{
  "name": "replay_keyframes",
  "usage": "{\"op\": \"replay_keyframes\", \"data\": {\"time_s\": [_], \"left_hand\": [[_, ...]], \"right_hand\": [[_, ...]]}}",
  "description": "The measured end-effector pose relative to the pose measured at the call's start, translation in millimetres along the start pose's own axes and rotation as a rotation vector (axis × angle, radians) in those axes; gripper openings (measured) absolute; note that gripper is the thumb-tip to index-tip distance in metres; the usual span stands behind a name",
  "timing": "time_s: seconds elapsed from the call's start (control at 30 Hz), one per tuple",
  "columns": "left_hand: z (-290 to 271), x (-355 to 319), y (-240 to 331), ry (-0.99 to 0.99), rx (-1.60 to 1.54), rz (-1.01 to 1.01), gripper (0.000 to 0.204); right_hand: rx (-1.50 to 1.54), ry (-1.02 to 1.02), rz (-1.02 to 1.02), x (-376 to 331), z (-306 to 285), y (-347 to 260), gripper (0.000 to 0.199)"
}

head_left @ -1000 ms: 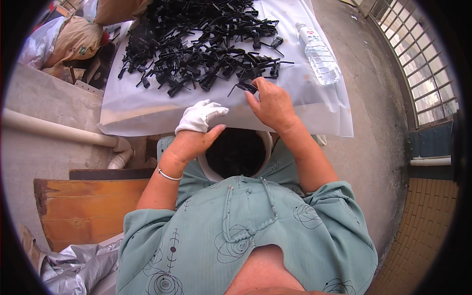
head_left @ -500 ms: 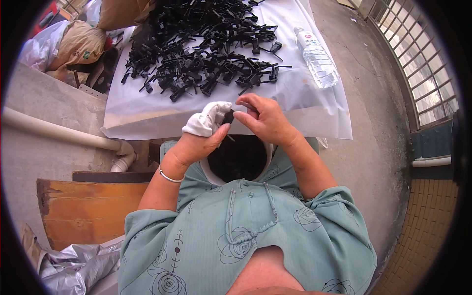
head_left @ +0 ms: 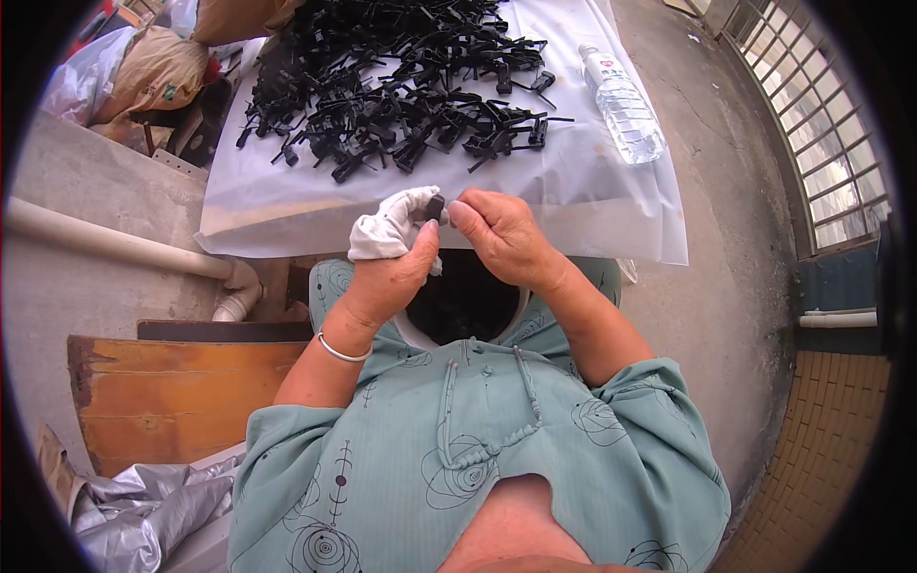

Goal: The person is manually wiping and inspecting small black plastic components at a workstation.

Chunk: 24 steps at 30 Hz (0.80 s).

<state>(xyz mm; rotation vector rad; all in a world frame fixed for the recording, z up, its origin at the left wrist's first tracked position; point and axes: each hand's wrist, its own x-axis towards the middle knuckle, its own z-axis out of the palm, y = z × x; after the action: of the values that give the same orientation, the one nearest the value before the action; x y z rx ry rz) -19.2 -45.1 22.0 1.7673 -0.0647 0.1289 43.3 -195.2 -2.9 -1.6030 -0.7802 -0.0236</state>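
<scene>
In the head view, the left hand (head_left: 399,248) is above the near edge of the table, with a white cloth glove (head_left: 380,229) over its fingers and the thumb bare. Thumb and gloved fingers are clamped on a small black plastic piece (head_left: 435,206), whose dark end sticks up between them toward the right.

The right hand (head_left: 506,234), bare, is just to the right of that piece. Its fingers are curled in together, thumb against forefinger; whether anything thin lies between them cannot be told.

Below the hands, on the near side, a round white bucket (head_left: 415,334) with dark contents stands between the person's knees.

Farther off, a wide heap of black plastic pieces with thin prongs (head_left: 382,95) lies on a table covered with a translucent white plastic sheet (head_left: 592,205). To the right of the heap, a clear plastic bottle with a white cap (head_left: 626,115) lies on its side on the sheet.

On the left, a pale plastic pipe (head_left: 124,244) runs along a grey wall, with an orange-brown wooden board (head_left: 191,401) nearer. At far left is a bulging brown sack (head_left: 158,69).
</scene>
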Motion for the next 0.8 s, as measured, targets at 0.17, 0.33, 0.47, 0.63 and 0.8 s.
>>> {"op": "replay_keyframes", "data": {"time_s": [0.17, 0.33, 0.47, 0.63, 0.8], "left_hand": [[4, 0, -7, 0.082, 0.407, 0.316, 0.029], [5, -4, -11, 0.087, 0.417, 0.301, 0.031], [-3, 6, -19, 0.074, 0.206, 0.255, 0.031], [-8, 7, -3, 0.019, -0.152, -0.103, 0.030], [-5, 5, 5, -0.084, -0.083, -0.171, 0.027]], "right_hand": [[0.025, -0.006, 0.099, -6, 16, 6, 0.026], [0.224, 0.070, 0.225, -13, 30, 16, 0.027], [0.174, -0.041, 0.237, -6, 4, 12, 0.018], [-0.089, -0.162, 0.095, -6, -8, 14, 0.016], [-0.041, -0.015, -0.055, -1, -5, 10, 0.014]]}}
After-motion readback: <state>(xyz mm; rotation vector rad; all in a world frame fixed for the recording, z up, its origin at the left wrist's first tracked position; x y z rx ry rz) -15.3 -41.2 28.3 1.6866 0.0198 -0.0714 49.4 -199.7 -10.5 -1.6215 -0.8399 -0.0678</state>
